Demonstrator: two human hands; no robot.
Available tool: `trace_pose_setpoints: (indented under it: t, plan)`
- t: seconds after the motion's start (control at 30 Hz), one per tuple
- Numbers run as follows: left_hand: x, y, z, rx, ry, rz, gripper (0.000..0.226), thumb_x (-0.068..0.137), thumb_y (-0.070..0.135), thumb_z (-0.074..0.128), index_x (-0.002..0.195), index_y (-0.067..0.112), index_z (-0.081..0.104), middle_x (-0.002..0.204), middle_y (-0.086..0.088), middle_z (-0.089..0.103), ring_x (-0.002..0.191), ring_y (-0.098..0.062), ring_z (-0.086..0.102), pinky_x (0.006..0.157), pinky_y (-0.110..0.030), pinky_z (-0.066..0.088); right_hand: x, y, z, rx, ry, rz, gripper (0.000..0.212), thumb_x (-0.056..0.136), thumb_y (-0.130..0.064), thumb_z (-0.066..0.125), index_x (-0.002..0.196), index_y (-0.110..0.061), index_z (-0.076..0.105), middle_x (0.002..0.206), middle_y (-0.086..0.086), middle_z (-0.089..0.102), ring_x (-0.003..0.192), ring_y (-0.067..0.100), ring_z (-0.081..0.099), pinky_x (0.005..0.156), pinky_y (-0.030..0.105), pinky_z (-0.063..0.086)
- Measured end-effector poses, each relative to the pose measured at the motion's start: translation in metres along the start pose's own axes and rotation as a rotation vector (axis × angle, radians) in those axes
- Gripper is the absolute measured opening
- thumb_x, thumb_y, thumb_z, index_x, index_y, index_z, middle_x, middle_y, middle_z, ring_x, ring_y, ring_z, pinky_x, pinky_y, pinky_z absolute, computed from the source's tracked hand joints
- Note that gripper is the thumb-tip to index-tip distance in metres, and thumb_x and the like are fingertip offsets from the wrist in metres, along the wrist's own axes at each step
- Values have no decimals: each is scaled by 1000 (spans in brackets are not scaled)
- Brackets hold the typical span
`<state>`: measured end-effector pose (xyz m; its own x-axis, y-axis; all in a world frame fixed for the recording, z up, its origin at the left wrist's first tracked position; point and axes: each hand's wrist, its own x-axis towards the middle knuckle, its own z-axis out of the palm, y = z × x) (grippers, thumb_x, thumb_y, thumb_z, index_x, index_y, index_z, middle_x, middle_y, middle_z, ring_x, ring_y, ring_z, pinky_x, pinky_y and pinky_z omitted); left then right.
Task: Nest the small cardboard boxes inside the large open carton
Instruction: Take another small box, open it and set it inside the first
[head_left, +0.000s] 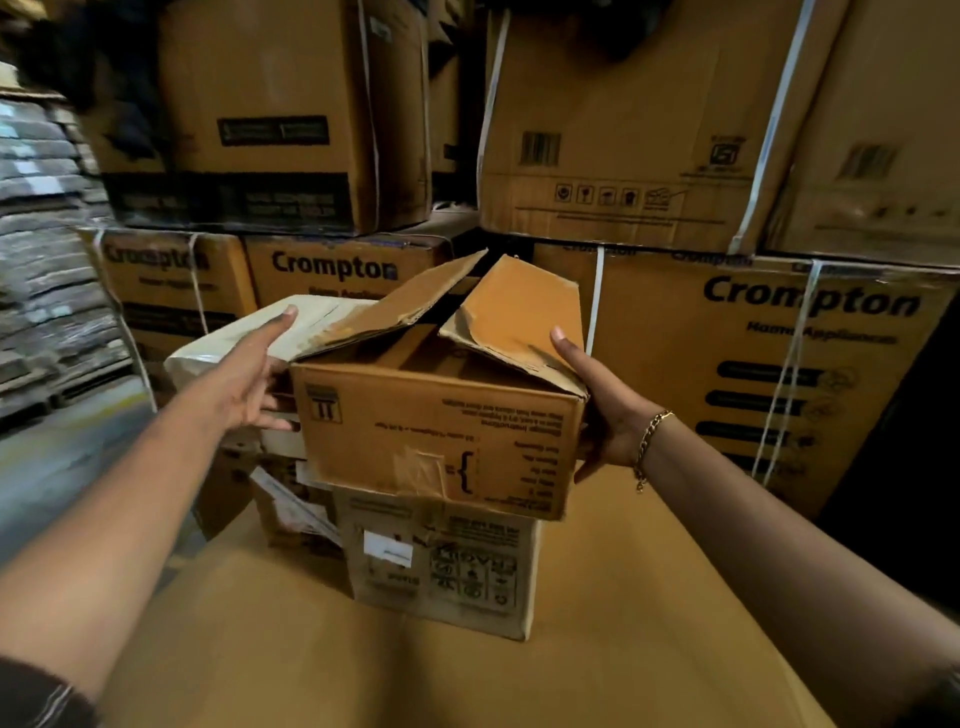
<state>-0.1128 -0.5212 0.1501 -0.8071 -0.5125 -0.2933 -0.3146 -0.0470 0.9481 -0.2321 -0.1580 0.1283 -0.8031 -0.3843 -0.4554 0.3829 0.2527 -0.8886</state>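
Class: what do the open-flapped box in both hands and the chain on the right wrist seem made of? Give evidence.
The open-flapped box: matt brown corrugated cardboard, judging by creased, torn flap edges. The wrist chain: shiny gold-coloured metal links, probably; which metal cannot be told.
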Motion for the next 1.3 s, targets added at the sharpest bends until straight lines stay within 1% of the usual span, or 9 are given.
trace_pose_setpoints:
  t: [0.17, 0.33, 0.5, 0.7, 0.83, 0.93, 1.1, 1.2, 1.3]
  plan:
    - [0, 20, 0, 148, -128, -5, 115, 60, 90, 62, 157, 37, 27, 161, -14, 34, 132, -53, 45, 94, -68, 47, -4, -1, -1, 20, -13, 2, 101, 57, -87, 68, 127, -15, 55, 117, 23, 70, 120, 50, 54, 102, 79, 30]
    - [-2, 25, 13, 358, -93, -49, 154, 17, 89, 76, 151, 22, 37, 136, -31, 56, 104, -52, 64, 83, -66, 56, -5, -2, 2, -13, -33, 13, 88, 66, -79, 67, 125, -15, 59, 107, 20, 75, 113, 47, 60, 102, 77, 32]
    - [-3, 17, 25, 284, -86, -71, 96, 69, 73, 72, 145, 22, 41, 110, -23, 63, 99, -48, 64, 84, -74, 50, -14, -2, 6, 13, -10, 42, 77, 69, -68, 72, 121, -13, 60, 111, 18, 74, 112, 46, 61, 100, 74, 35]
    - [-27, 9, 39, 192, -178, -108, 106, 55, 58, 86, 143, 19, 42, 124, -30, 60, 112, -55, 58, 79, -85, 41, -33, -5, -15, 84, -7, 4, 54, 72, -50, 78, 108, -15, 57, 88, 9, 73, 96, 32, 67, 100, 59, 40]
    - [-48, -4, 60, 131, -193, -69, 118, 40, 51, 93, 141, 17, 44, 129, -29, 56, 121, -55, 51, 85, -84, 39, -54, 4, -41, 152, -7, -61, 39, 71, -33, 82, 101, -17, 64, 97, 9, 71, 85, 28, 67, 96, 47, 45]
    - [-71, -12, 83, 75, -221, 0, 86, 55, 44, 83, 128, 13, 51, 119, -24, 62, 117, -47, 54, 99, -76, 37, -76, 16, -56, 238, 6, -109, 25, 78, -27, 73, 95, -10, 66, 87, 11, 69, 73, 26, 66, 73, 35, 52]
    - [-117, -36, 148, -31, -202, 132, 57, 71, 55, 79, 116, 21, 66, 112, -12, 71, 105, -31, 64, 96, -48, 50, -121, 52, -98, 286, 168, -276, 55, 80, -31, 80, 123, -4, 58, 94, 15, 74, 74, 27, 71, 59, 33, 60]
    - [-150, -57, 195, -36, -193, 229, 86, 50, 73, 84, 120, 28, 62, 123, -3, 64, 118, -27, 58, 108, -51, 42, -161, 82, -140, 279, 298, -370, 64, 76, -29, 85, 128, -13, 53, 102, 16, 75, 79, 28, 74, 63, 36, 61]
    - [-187, -77, 249, 1, -275, 209, 112, 36, 74, 89, 128, 19, 57, 123, -7, 66, 113, -29, 62, 101, -49, 49, -213, 120, -189, 206, 404, -439, 81, 63, -36, 92, 132, -18, 53, 110, 15, 74, 93, 32, 74, 76, 41, 61]
